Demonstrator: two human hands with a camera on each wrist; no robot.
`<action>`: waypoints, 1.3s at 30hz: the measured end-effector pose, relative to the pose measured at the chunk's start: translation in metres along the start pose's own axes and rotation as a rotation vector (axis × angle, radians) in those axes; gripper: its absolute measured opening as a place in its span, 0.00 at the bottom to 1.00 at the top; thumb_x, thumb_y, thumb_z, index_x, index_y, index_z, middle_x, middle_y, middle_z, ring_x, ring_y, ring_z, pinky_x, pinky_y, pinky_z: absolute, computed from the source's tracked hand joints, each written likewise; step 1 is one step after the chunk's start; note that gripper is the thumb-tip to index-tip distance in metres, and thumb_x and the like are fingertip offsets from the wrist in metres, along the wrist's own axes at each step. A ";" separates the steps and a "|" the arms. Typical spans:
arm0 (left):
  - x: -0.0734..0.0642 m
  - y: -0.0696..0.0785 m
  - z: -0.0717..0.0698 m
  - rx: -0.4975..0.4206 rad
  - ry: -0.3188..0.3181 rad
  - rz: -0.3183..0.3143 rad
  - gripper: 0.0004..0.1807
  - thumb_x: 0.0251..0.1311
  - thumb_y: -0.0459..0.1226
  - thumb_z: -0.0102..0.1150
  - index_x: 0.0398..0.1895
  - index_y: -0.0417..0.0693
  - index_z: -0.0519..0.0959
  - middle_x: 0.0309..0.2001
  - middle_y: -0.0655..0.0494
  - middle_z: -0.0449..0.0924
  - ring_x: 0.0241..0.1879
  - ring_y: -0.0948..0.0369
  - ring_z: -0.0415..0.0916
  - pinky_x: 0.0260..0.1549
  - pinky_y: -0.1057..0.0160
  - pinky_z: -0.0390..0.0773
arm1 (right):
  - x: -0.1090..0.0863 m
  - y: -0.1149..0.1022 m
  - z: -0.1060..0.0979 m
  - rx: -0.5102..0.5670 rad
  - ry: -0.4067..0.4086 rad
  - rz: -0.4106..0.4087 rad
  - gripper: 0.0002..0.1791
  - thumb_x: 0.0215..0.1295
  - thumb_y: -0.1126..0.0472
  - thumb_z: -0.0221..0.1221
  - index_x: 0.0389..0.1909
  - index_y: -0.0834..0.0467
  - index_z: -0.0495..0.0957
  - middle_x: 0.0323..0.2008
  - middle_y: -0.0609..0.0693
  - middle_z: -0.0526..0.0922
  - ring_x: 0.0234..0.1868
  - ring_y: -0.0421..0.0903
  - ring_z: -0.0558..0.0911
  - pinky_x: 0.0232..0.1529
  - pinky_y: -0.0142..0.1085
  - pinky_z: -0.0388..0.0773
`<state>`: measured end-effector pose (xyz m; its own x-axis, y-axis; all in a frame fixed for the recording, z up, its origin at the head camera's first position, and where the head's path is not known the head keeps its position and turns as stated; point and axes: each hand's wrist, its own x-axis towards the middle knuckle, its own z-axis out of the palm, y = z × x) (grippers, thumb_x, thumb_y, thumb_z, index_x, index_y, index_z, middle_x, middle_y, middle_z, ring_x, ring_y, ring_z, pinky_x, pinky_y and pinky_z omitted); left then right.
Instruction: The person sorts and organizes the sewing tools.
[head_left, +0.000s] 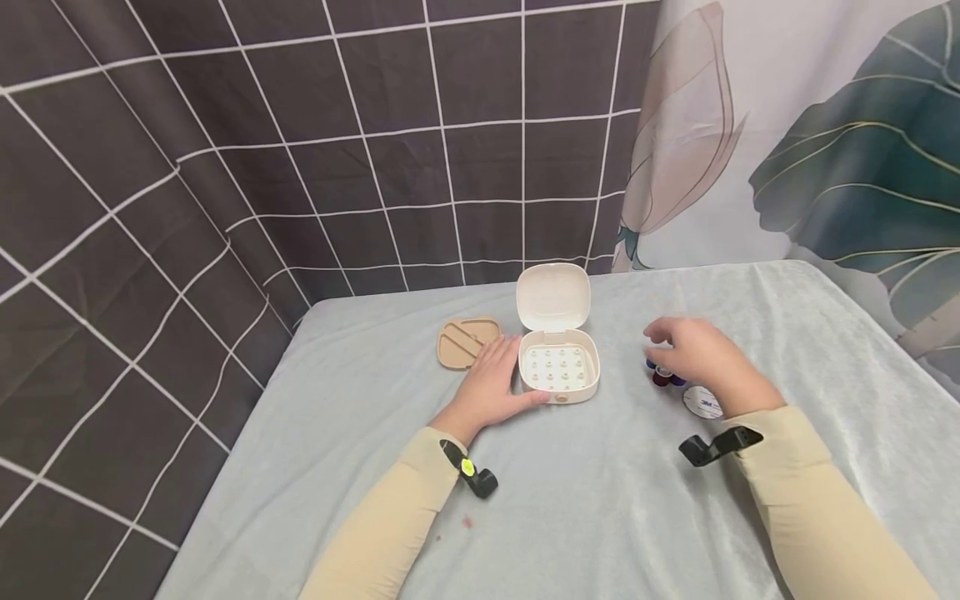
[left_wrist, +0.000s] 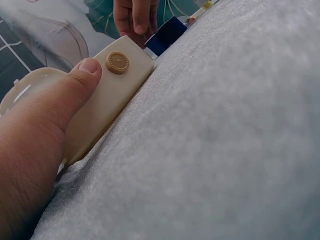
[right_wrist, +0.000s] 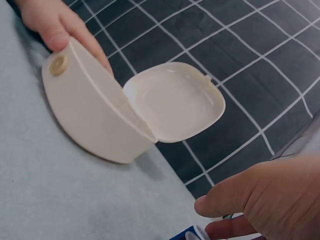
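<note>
My left hand [head_left: 487,390] holds the left side of a cream storage box [head_left: 588,392], thumb on its front beside a round tan button [left_wrist: 118,63]. The box's lid [head_left: 553,297] stands raised at the back, and rows of small pegs show inside. Over to the right, my right hand [head_left: 701,354] hovers at a cluster of small spools [head_left: 662,377], blue, dark red and purple, with thumb and fingers apart. Low in the right wrist view, its fingers are close to a blue spool [right_wrist: 186,235]; whether they touch it I cannot tell.
A tan divided tray [head_left: 453,358] lies left of the box, partly behind my left fingers. Near my right wrist is a round white disc [head_left: 697,403] with blue print. Grey cloth [head_left: 570,500] covers the table; a dark grid-patterned curtain [head_left: 480,167] hangs behind.
</note>
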<state>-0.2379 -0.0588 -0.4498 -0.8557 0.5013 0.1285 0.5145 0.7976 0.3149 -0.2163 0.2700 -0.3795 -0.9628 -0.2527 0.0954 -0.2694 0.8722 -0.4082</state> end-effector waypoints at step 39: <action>-0.002 0.000 0.004 -0.002 0.020 0.007 0.57 0.56 0.73 0.54 0.81 0.51 0.51 0.77 0.49 0.58 0.79 0.51 0.45 0.78 0.55 0.40 | 0.008 -0.022 0.004 -0.064 0.096 0.015 0.18 0.68 0.56 0.62 0.52 0.64 0.82 0.43 0.59 0.87 0.46 0.62 0.84 0.48 0.58 0.78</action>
<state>-0.2365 -0.0588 -0.4538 -0.8530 0.5000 0.1497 0.5204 0.7933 0.3161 -0.2178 0.2475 -0.3736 -0.9633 -0.2008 0.1779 -0.2528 0.9015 -0.3514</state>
